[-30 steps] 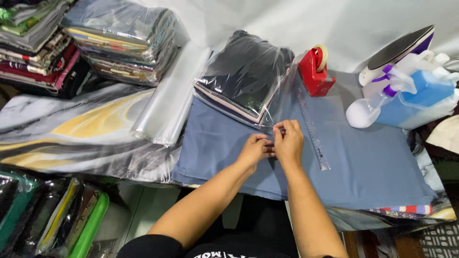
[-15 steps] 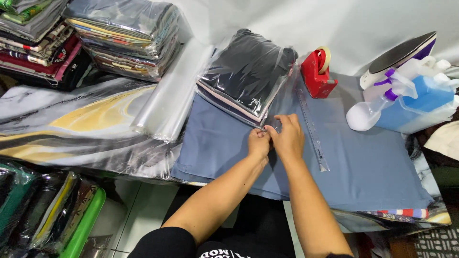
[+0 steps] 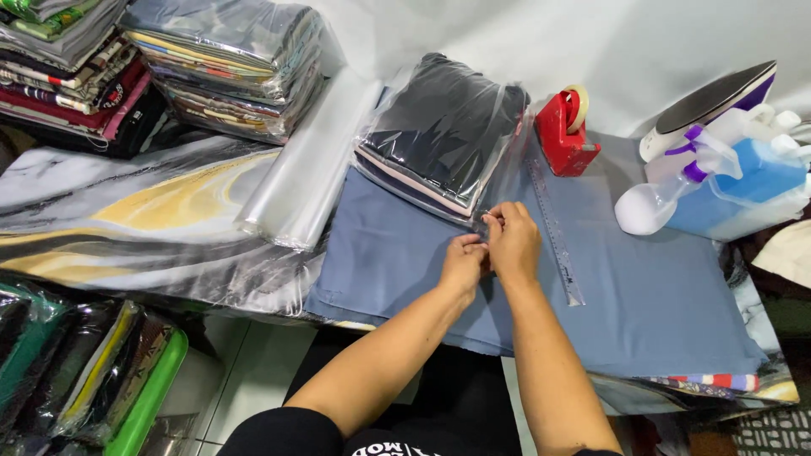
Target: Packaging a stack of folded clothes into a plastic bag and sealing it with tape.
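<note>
Now | both hands (image 3: 490, 253) pinch bag flap (image 3: 494, 190) | bagged garment (image 3: 439, 135) long axis runs away, tilted right

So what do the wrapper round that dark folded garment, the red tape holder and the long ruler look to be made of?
The wrapper looks like thin clear plastic film: glossy, crinkled, see-through down to the dark garment. The tape holder looks like hard red plastic, smooth with a slight shine. The ruler is pale grey and partly see-through, so probably clear plastic, though metal cannot be ruled out.
</note>
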